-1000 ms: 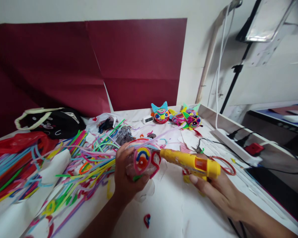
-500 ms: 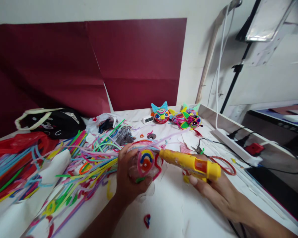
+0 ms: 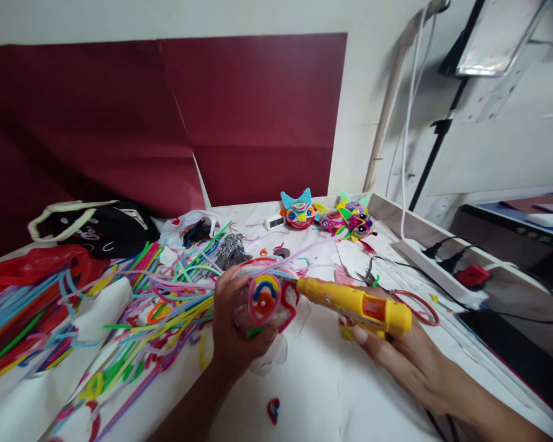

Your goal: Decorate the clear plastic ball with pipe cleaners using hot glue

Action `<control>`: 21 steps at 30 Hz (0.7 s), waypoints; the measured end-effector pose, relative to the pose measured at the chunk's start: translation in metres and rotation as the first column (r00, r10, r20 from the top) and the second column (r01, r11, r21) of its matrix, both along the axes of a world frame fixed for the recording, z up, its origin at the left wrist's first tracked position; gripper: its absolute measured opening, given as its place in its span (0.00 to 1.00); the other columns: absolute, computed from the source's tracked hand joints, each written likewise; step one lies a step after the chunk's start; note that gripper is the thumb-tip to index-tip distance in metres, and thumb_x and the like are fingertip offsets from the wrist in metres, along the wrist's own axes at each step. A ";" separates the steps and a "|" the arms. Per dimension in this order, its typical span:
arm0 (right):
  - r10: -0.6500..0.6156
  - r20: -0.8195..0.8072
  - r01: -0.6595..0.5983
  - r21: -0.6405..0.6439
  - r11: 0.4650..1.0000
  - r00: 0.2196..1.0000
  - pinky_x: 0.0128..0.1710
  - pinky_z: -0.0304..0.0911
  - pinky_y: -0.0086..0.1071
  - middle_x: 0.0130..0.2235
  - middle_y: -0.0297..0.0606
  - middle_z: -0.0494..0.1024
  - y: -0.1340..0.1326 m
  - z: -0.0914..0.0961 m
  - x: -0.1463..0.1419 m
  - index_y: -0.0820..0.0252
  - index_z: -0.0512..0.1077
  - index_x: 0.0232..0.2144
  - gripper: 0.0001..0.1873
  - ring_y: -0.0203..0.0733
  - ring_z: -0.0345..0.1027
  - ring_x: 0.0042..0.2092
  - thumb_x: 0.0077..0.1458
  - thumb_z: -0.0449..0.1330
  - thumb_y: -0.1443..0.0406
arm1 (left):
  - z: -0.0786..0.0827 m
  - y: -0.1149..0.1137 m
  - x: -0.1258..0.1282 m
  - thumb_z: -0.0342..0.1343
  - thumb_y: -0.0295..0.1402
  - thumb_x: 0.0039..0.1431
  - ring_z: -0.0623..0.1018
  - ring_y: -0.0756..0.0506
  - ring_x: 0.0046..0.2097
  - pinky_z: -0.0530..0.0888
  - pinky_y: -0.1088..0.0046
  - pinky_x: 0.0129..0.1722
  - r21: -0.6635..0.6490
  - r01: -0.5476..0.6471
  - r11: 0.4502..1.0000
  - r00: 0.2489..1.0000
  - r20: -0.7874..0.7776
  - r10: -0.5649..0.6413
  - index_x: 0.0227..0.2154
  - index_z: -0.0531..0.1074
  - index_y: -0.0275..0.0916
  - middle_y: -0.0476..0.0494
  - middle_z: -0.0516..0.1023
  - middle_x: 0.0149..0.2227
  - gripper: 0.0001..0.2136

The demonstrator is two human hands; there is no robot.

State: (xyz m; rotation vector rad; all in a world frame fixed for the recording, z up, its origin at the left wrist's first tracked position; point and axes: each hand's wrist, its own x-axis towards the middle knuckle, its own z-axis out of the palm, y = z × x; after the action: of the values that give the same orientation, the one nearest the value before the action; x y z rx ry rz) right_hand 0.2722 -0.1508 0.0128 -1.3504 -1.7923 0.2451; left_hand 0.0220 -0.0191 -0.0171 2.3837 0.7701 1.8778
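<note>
My left hand (image 3: 233, 331) is closed around a clear plastic piece decorated with coiled pipe cleaners (image 3: 267, 298), held above the white table (image 3: 322, 380). My right hand (image 3: 396, 353) grips a yellow glue gun (image 3: 357, 304), its nozzle touching the right edge of the pipe-cleaner piece. A long lilac pipe cleaner (image 3: 304, 252) trails from the piece toward the back of the table.
Loose coloured pipe cleaners (image 3: 133, 301) cover the table's left side, beside a red bag (image 3: 37, 261) and a black pouch (image 3: 101, 227). Finished pipe-cleaner masks (image 3: 345, 218) stand at the back. Scissors (image 3: 405, 301), a power strip (image 3: 437, 270) and cables lie to the right. A small red piece (image 3: 273, 408) lies near the front.
The decorated piece in my left hand shifted slightly right and then back left, while the glue gun nozzle stayed at its edge. Nothing was taken hold of or let go.
</note>
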 end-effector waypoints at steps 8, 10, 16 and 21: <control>0.004 -0.001 -0.004 0.018 1.000 1.000 0.43 0.77 0.43 0.45 0.41 0.79 0.001 -0.001 -0.001 0.51 0.70 0.50 0.13 0.48 0.77 0.42 0.65 0.57 0.58 | -0.001 0.000 -0.001 0.58 0.51 0.59 0.73 0.32 0.59 0.73 0.48 0.56 -0.007 0.007 1.000 1.000 0.015 -0.007 0.59 0.64 0.46 0.36 0.70 0.57 0.29; 0.007 0.001 -0.007 0.027 1.000 1.000 0.42 0.77 0.42 0.44 0.41 0.79 0.000 0.000 -0.001 0.51 0.69 0.50 0.12 0.48 0.77 0.41 0.65 0.57 0.58 | -0.001 0.000 -0.001 0.58 0.51 0.59 0.73 0.32 0.59 0.73 0.48 0.56 -0.009 0.014 1.000 1.000 0.014 -0.014 0.59 0.64 0.46 0.36 0.69 0.57 0.28; 0.020 0.016 -0.020 0.032 0.999 1.000 0.42 0.77 0.43 0.44 0.42 0.80 0.002 0.003 -0.001 0.51 0.70 0.48 0.11 0.49 0.77 0.42 0.64 0.57 0.59 | -0.003 0.001 -0.002 0.57 0.52 0.59 0.73 0.33 0.59 0.74 0.50 0.55 -0.046 0.017 0.999 1.000 0.015 -0.016 0.60 0.64 0.47 0.37 0.69 0.57 0.29; 0.068 0.055 -0.073 0.096 0.993 0.996 0.41 0.76 0.41 0.46 0.43 0.79 0.005 0.003 -0.002 0.52 0.69 0.51 0.13 0.50 0.77 0.44 0.65 0.56 0.62 | -0.007 0.003 -0.005 0.58 0.53 0.58 0.74 0.33 0.59 0.74 0.53 0.55 -0.132 0.048 0.990 0.998 0.050 -0.042 0.59 0.65 0.46 0.37 0.71 0.56 0.29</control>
State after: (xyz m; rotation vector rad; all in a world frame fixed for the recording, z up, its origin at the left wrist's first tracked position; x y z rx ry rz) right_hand 0.2699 -0.1458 0.0160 -1.2365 -1.8721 0.1596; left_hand 0.0171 -0.0165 -0.0245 2.2498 0.8042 1.7978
